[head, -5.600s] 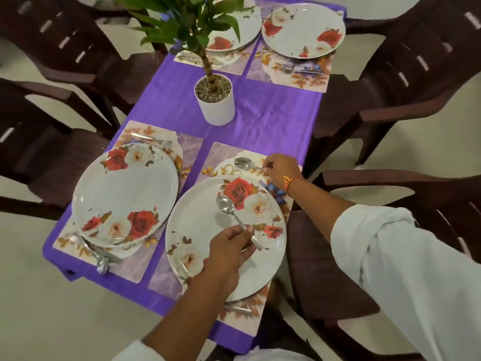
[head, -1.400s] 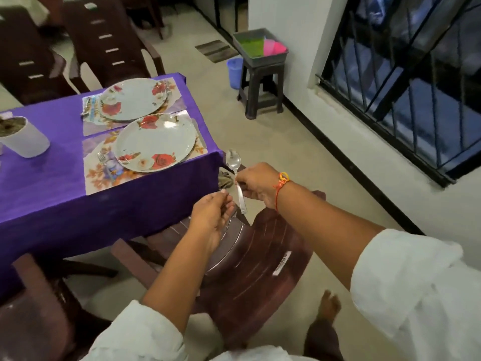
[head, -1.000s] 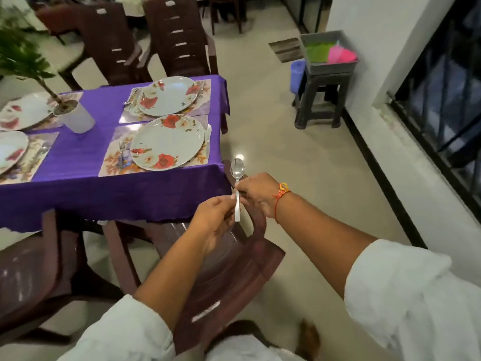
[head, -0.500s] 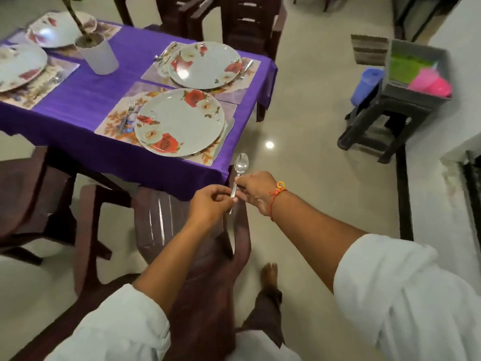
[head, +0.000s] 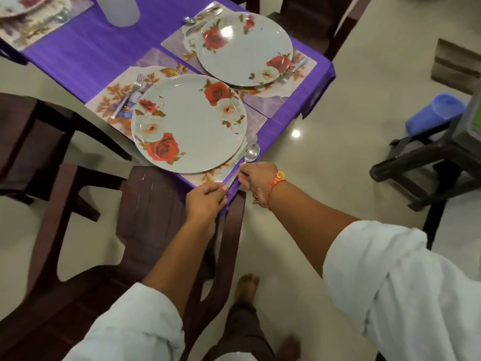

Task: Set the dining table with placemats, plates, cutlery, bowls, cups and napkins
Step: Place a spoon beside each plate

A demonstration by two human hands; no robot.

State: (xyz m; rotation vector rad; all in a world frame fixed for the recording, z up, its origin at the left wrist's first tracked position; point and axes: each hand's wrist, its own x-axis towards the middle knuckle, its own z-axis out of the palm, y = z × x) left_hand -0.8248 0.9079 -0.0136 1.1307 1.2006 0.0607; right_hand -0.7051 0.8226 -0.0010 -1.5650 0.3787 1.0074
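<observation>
Right hand (head: 257, 179) pinching spoon (head: 252, 153), bowl pointing away

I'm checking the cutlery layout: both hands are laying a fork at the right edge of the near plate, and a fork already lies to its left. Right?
Not quite. The head view shows the left hand and right hand holding a spoon, not a fork, at the right edge of the near plate. The fork does lie to its left.

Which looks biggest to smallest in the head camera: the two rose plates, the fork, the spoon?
The near plate and far plate: biggest; the near one looks larger, but it is closer, so unsure.
The fork and spoon: much smaller, about alike; the right hand hides part of the spoon.
</observation>
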